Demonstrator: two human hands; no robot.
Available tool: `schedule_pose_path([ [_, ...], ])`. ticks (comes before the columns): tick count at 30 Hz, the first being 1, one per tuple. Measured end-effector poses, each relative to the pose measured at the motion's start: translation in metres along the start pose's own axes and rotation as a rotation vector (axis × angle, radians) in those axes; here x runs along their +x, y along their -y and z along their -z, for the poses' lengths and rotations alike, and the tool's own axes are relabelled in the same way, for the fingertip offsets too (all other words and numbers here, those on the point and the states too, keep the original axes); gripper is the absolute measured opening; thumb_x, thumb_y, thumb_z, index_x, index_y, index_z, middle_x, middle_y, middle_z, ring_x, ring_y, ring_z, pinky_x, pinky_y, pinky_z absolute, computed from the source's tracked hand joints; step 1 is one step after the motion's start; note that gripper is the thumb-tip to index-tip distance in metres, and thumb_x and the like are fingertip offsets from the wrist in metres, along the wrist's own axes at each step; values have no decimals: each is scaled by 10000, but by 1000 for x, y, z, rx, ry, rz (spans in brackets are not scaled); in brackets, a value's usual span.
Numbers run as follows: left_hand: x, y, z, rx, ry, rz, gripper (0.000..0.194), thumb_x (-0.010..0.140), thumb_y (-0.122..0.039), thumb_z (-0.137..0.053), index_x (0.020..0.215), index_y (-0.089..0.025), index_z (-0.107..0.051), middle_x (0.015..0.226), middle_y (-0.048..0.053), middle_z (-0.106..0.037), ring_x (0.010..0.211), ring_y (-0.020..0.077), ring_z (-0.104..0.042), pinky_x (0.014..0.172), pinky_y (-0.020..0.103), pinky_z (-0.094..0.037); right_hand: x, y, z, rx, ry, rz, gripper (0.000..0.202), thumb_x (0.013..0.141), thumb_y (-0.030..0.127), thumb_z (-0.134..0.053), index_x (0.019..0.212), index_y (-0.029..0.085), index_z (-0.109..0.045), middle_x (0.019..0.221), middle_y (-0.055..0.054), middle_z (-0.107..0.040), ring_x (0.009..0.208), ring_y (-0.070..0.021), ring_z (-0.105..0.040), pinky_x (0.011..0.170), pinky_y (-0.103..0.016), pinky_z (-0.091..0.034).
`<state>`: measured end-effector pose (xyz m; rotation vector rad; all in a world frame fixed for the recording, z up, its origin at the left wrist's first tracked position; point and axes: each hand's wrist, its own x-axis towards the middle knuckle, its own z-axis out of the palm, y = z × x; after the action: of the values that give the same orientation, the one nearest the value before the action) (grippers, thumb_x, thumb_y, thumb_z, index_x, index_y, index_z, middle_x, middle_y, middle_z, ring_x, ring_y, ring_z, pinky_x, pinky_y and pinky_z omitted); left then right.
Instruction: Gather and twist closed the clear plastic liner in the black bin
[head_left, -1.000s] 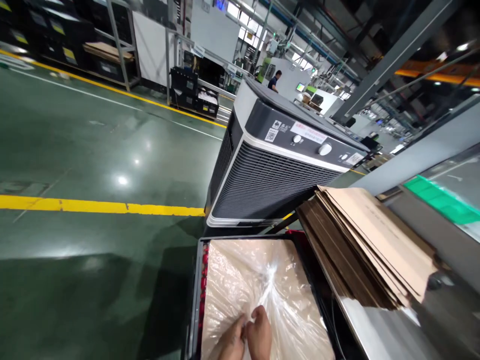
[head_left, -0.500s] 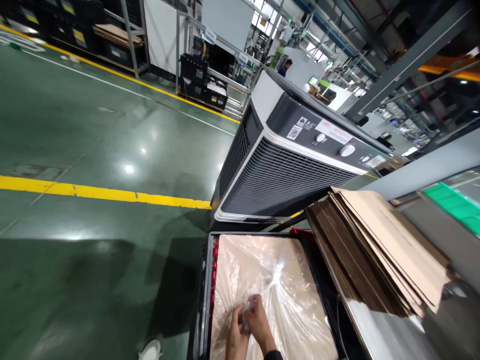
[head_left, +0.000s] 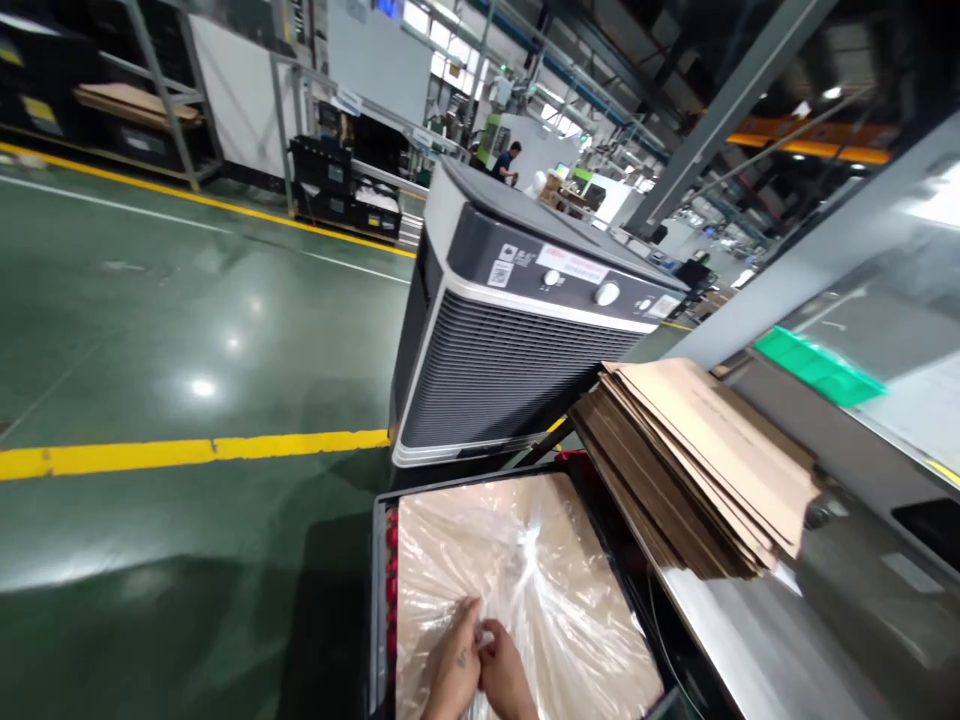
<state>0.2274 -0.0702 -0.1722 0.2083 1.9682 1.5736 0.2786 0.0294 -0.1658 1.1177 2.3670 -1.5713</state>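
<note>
Clear plastic film [head_left: 555, 590] lies gathered and wrinkled over a brown cardboard sheet in a dark crate [head_left: 380, 600]. My left hand [head_left: 455, 660] and my right hand [head_left: 504, 672] are close together over the near part of the film. Both have their fingers closed on a bunched piece of it. Red items [head_left: 391, 570] show along the crate's left inner side.
A grey air cooler [head_left: 517, 350] stands just beyond the crate. Stacked cardboard sheets [head_left: 712, 450] lie on a metal table [head_left: 750, 640] at the right, near a green tray [head_left: 817, 368]. A person [head_left: 506, 162] is far back.
My view has turned to the right, so the surroundings sit further left. My hands remain at the film; the left fingers now reach further forward and the right hand sits lower beside them.
</note>
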Motion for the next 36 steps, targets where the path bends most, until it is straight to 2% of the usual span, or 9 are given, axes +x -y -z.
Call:
schedule_pose_path([
  [6, 18, -20, 28, 98, 110, -72, 476, 874, -201, -374, 1305, -66, -525, 1370, 197, -584, 1277, 256, -547, 1130, 460, -400, -12, -2, 18, 310, -106, -97, 585, 547, 464, -409, 1037, 153, -483, 698, -71, -655, 510, -194, -583, 466, -299, -383],
  [11, 44, -86, 51, 224, -30, -130, 467, 879, -293, -312, 1264, -128, -518, 1332, 179, -587, 1207, 281, -576, 1063, 454, -446, 5, 24, 81, 296, -307, 24, 472, 643, 436, -458, 1022, 166, -540, 792, -71, -643, 559, -202, -582, 521, -335, -421],
  [15, 71, -143, 46, 348, -107, -284, 449, 917, -362, -302, 1262, -178, -524, 1344, 130, -549, 1231, 262, -523, 1084, 429, -406, 30, 45, 132, 153, -462, 154, 438, 816, 387, -430, 1150, 147, -580, 988, -126, -647, 854, -271, -621, 825, -415, -468],
  [18, 88, -161, 30, 421, -87, -323, 549, 921, -482, -342, 1321, -147, -513, 1434, 148, -473, 1362, 289, -401, 1172, 455, -302, 48, 52, 138, 63, -455, 215, 423, 822, 274, -443, 1191, 124, -587, 1060, -150, -633, 938, -275, -615, 900, -400, -459],
  [22, 100, -132, 2, 455, 82, -213, 691, 774, -468, -627, 1329, -68, -535, 1447, 221, -500, 1392, 348, -410, 1170, 485, -345, 68, 59, 113, -55, -359, 204, 455, 744, 76, -465, 1172, 136, -605, 1117, -155, -642, 945, -245, -652, 850, -324, -490],
  [25, 105, -90, -16, 437, 130, -181, 524, 673, -203, -697, 1183, -94, -642, 1344, 200, -605, 1323, 325, -501, 1171, 500, -341, 82, 65, 94, -180, -321, 152, 462, 743, 3, -420, 1144, 139, -608, 1054, -167, -663, 941, -278, -670, 792, -337, -494],
  [28, 113, -62, -25, 366, 91, -194, 336, 751, -149, -639, 1086, -128, -657, 1210, 133, -679, 1201, 266, -585, 1128, 514, -375, 89, 72, 86, -322, -314, 90, 486, 770, -20, -341, 1146, 142, -603, 974, -189, -669, 865, -337, -680, 739, -406, -486],
  [33, 133, -55, -23, 195, 128, -123, 121, 814, -247, -661, 892, -155, -663, 906, 34, -709, 932, 214, -652, 951, 460, -490, 83, 81, 98, -430, -360, 70, 441, 788, 12, -367, 1103, 177, -627, 998, -167, -653, 949, -348, -631, 857, -471, -445],
  [36, 142, -58, -16, 78, 223, -46, 133, 786, -257, -709, 846, -149, -659, 829, 14, -703, 829, 192, -657, 860, 418, -520, 81, 85, 105, -436, -380, 111, 517, 766, 62, -501, 1258, 211, -554, 1173, -156, -586, 1064, -328, -579, 905, -434, -451],
])
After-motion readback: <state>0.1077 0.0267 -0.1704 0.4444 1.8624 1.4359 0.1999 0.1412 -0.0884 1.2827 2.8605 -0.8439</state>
